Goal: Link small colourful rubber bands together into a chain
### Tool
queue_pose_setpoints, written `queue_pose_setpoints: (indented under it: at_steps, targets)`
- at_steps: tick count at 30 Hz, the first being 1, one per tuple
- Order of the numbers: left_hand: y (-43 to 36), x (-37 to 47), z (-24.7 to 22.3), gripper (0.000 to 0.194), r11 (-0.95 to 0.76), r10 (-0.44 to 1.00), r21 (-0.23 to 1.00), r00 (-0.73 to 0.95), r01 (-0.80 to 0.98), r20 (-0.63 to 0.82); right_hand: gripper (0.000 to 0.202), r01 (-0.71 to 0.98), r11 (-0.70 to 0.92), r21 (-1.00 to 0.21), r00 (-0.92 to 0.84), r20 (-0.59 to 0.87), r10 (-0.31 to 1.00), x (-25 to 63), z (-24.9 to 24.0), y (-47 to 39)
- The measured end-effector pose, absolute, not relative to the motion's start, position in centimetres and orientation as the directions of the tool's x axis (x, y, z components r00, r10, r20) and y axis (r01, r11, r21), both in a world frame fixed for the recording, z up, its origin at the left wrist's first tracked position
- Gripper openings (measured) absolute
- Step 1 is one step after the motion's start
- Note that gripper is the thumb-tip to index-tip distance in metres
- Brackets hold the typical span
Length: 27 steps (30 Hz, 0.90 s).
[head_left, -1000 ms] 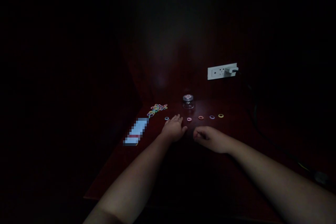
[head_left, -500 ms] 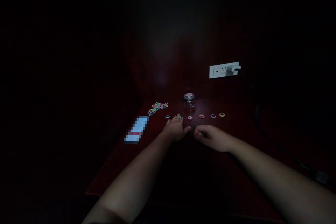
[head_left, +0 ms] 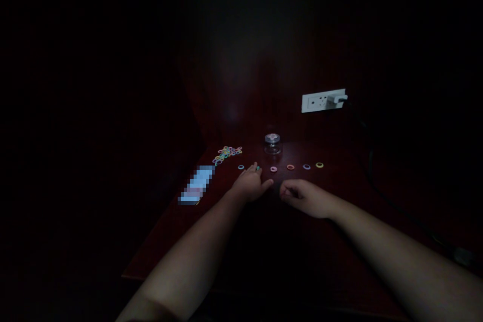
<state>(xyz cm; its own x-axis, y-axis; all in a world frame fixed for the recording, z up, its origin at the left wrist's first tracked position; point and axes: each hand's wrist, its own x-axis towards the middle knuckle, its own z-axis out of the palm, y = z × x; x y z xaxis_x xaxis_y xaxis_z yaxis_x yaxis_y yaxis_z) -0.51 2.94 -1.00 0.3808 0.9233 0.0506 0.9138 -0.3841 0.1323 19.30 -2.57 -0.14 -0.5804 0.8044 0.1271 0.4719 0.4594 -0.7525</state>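
Observation:
My left hand (head_left: 249, 184) lies flat on the table with its fingers spread, holding nothing. Its fingertips reach a green hair tie (head_left: 258, 168), partly hidden by the fingers. On either side of that one are a blue hair tie (head_left: 241, 167) and a pink hair tie (head_left: 273, 169). Further right, the row runs on with an orange hair tie (head_left: 290, 167), a purple hair tie (head_left: 306, 166) and a yellow hair tie (head_left: 319, 165). My right hand (head_left: 307, 198) rests below the orange one, curled into a loose fist with nothing visible in it.
A heap of coloured hair ties (head_left: 226, 153) lies at the back left of the dark red table (head_left: 169, 246). Below it is a blurred-out phone-like screen (head_left: 196, 185). A clear lidded jar (head_left: 272, 145) stands behind the row. On the wall, a socket (head_left: 317, 102) holds a plug with a cable.
My left hand has shifted very slightly left, its fingers still spread by the green hair tie. My right hand and the hair ties stay as they were.

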Motion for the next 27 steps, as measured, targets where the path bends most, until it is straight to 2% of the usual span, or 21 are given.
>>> queue_pose_setpoints:
  at_steps: [4,7,13,18,27]
  targets:
    - [3.0,-0.6,-1.1,0.073,-0.383,0.924,0.168,0.375,0.908,0.077,0.01,0.468,0.451,-0.76,-0.58,0.121,0.805,19.3,-0.1,-2.6]
    - [3.1,-0.8,-0.9,0.062,-0.362,0.931,0.185,0.345,0.914,0.115,0.011,0.47,0.441,-0.764,-0.578,0.111,0.808,19.3,0.0,-2.6]
    - [3.3,-1.2,-0.5,0.051,-0.359,0.931,0.133,0.343,0.924,0.125,0.012,0.484,0.433,-0.76,-0.573,0.099,0.814,19.2,0.2,-2.8]
    - [3.6,-1.5,-0.3,0.045,-0.374,0.916,0.126,0.344,0.919,0.204,0.012,0.478,0.436,-0.763,-0.573,0.106,0.813,19.1,0.2,-2.8]
    - [4.2,-1.9,-0.6,0.042,-0.434,0.899,0.126,0.419,0.892,0.13,0.013,0.474,0.443,-0.761,-0.574,0.114,0.811,19.3,0.0,-2.7]
